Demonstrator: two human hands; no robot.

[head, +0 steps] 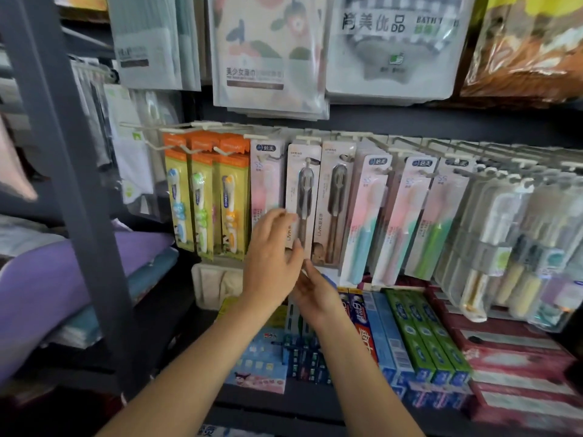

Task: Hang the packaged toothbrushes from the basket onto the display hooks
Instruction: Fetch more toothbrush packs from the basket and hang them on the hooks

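We stand at a shop rack where our left hand (pixel 273 257) rests against the lower half of a beige toothbrush pack (pixel 302 200), its fingers loosely spread over the card's left edge; whether they pinch the card we cannot tell. Our right hand (pixel 317 290) sits just below and slightly right of it, fingers relaxed and reaching up toward the pack's bottom edge, holding nothing that we can see. The pack hangs upright, long axis vertical, directly above both hands, its top at a white display hook (pixel 307 141). It appears threaded on, though blur hides the hole. The left hand is the nearer one and already touches the card.

Room is tight sideways: a pink pack (pixel 266 181) touches on the left, a twin beige pack (pixel 336 203) on the right. Below, toothpaste boxes (pixel 419 335) fill the shelf close under the right wrist. Open room lies only toward us, along the hook's length. The basket is out of view.
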